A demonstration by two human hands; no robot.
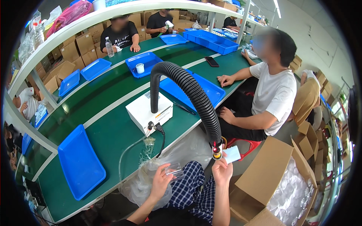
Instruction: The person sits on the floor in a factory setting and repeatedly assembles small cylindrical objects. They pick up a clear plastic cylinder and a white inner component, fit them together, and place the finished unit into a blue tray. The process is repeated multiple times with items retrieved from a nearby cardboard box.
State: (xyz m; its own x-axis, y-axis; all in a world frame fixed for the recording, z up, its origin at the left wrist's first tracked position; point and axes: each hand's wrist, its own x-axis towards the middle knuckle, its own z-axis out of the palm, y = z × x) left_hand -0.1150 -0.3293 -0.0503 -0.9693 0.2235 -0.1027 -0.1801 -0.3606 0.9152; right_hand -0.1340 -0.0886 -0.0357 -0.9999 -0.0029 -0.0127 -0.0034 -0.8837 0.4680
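My left hand point(161, 183) grips a clear, see-through plastic container point(174, 171) over my lap, fingers closed round its side. My right hand point(222, 171) is raised to the nozzle point(217, 152) of a black corrugated hose point(188, 84), where a red light glows. Between its fingers is a pale blue-white square piece point(232, 154); whether it is cloth or card I cannot tell. The fingertips meet the nozzle's end, and part of them is hidden behind it. The hose arches up from a white box-shaped machine point(141, 115) on the green table point(109, 130).
An open cardboard box point(264, 169) of clear plastic pieces point(290, 192) stands at my right. Plastic bags point(145, 188) hang at the table edge. Blue trays point(81, 164) and a phone point(212, 61) lie on the table. A person in white point(277, 92) sits to the right, with others across.
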